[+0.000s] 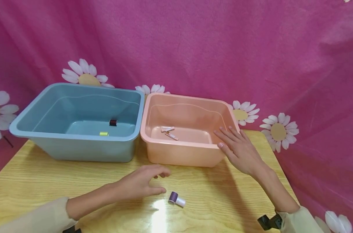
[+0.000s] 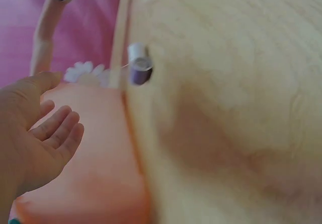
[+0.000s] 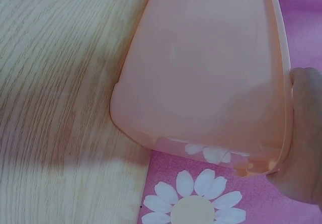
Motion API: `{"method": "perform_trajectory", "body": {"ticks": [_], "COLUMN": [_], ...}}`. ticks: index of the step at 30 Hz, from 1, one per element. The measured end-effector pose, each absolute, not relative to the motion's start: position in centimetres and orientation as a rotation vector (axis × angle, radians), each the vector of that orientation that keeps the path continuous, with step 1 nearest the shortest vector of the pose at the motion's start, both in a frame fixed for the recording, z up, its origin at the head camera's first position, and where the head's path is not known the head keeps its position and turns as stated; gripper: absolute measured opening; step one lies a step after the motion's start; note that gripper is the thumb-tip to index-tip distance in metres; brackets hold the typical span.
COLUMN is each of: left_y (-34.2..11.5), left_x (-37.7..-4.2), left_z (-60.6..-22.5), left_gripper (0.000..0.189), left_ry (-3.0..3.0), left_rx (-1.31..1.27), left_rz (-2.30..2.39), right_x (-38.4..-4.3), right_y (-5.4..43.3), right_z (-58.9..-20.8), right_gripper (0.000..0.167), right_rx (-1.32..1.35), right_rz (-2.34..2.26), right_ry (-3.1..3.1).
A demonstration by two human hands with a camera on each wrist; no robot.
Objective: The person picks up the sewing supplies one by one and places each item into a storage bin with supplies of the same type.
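Observation:
My left hand (image 1: 144,182) hovers over the table, thumb and fingers apart and relaxed, holding nothing. Just to its right, a purple thread spool (image 1: 173,197) and a white thread spool (image 1: 180,202) lie touching on the wood. The right hand (image 1: 240,150) rests with straight fingers on the right rim of the pink basin (image 1: 182,155). Inside that basin lie a few small pinkish clips (image 1: 172,136), their exact kind hard to tell. The blue basin (image 1: 86,147) at left contains a dark brown spool (image 1: 113,123) and a yellow spool (image 1: 104,133).
Both basins stand side by side at the back of the wooden table (image 1: 147,213), their rims nearly touching. Behind them hangs a magenta cloth (image 1: 176,45) with white daisies. The table's right edge runs beneath the right forearm.

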State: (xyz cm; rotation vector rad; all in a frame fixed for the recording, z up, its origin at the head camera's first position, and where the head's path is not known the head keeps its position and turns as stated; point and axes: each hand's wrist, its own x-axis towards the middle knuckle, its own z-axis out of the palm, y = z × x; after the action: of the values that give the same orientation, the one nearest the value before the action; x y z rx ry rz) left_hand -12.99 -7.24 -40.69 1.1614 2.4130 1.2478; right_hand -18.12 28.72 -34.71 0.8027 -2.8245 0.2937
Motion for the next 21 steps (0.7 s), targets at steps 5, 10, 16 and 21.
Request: {"method": "perform_trajectory", "body": {"ticks": [5,10,16,21], "left_y": [-6.0,-5.1,-4.5,-4.0], "left_x": [-13.0,-13.2,-13.2,-13.3], "left_z": [-42.6,-44.1,-45.1,-45.6], "left_gripper": [0.043,0.047,0.049,0.048], "left_ry": [2.37,2.321,2.314,2.31], "left_rx": [1.11,1.041,1.024,1.064], "left_rz": [1.239,1.234,1.183,1.166], "right_x": [-18.2,-18.2,-18.3,-18.3], "right_y": [28.7,28.7,28.7,28.8], "right_z": [-34.9,-35.0,-35.0,-35.0], "right_gripper": [0.049,0.05,0.05,0.049], "right_rx": [0.813,0.817,0.828,0.829], "right_rz": [0.293,0.292,0.275,0.266], "right_ry": [-2.812,-2.798,-2.782,-2.775]}}
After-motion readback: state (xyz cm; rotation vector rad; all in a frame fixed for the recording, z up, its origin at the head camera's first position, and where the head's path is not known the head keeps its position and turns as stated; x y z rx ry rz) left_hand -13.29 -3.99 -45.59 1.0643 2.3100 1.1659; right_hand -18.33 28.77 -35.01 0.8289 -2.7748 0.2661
